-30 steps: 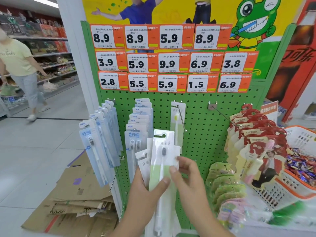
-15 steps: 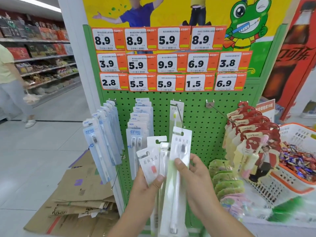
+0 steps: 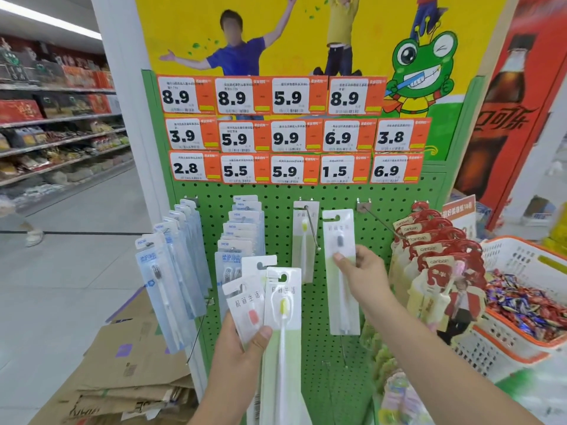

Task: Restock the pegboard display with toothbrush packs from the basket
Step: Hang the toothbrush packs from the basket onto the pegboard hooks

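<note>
The right hand (image 3: 365, 277) pinched a single pack (image 3: 342, 271) between thumb and fingers and held it upright in front of the pegboard (image 3: 362, 191), its hang-hole up near 12 o'clock of the hand. This pack showed a dark brush head. The bare hook (image 3: 313, 227) stuck out just at the pack's 9 o'clock, its tip close to the pack's edge but apart from it. One pack with a yellow brush head (image 3: 302, 240) hung at the back of that hook.

The left hand (image 3: 239, 354) gripped a fan of packs (image 3: 270, 305), thumb pressed across their fronts; the front one carried a yellow brush, the one at its 9 o'clock a red one.

Blue packs (image 3: 171, 277) hung on hooks at 9 o'clock of the fan, red packs (image 3: 435, 250) at 3 o'clock of the right hand. A basket (image 3: 521, 259) of sweets stood further at 3 o'clock. Flattened cardboard (image 3: 132, 372) lay on the floor at 7 o'clock.
</note>
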